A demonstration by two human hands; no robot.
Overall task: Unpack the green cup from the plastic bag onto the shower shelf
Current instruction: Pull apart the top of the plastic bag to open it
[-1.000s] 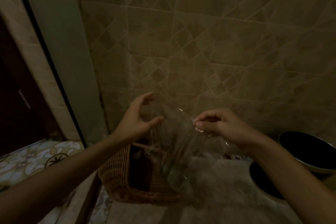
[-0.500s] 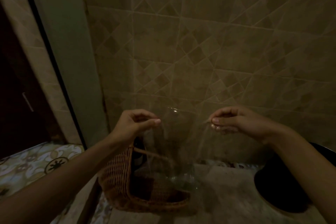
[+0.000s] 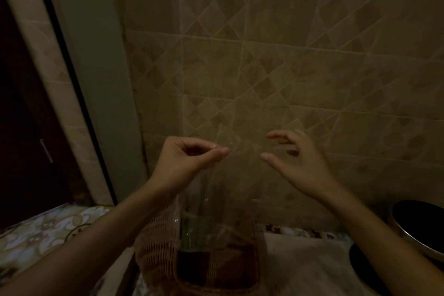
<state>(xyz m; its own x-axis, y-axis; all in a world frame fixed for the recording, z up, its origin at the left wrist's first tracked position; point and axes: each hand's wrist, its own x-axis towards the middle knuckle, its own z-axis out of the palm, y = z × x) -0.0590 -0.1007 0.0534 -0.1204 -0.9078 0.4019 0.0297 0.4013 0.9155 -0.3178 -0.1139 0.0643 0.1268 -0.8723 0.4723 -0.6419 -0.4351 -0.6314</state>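
My left hand [image 3: 189, 161] pinches the top edge of a clear plastic bag [image 3: 216, 199] that hangs down in front of a wicker basket. Low inside the bag a greenish glassy cup [image 3: 194, 233] shows faintly; the light is dim and its outline is hard to make out. My right hand [image 3: 295, 163] is to the right of the bag's mouth with fingers spread, holding nothing. The shower shelf [image 3: 300, 262] is the pale ledge at the bottom, under and to the right of the bag.
A brown wicker basket [image 3: 156, 255] stands on the ledge behind the bag. Two dark round pans [image 3: 418, 226] sit at the right edge. A tiled wall [image 3: 288, 67] rises close behind. A door frame [image 3: 79, 79] and patterned floor [image 3: 36, 233] lie to the left.
My right hand has let go of the bag's edge and opened. My left hand has kept its pinch and lifted the bag higher.
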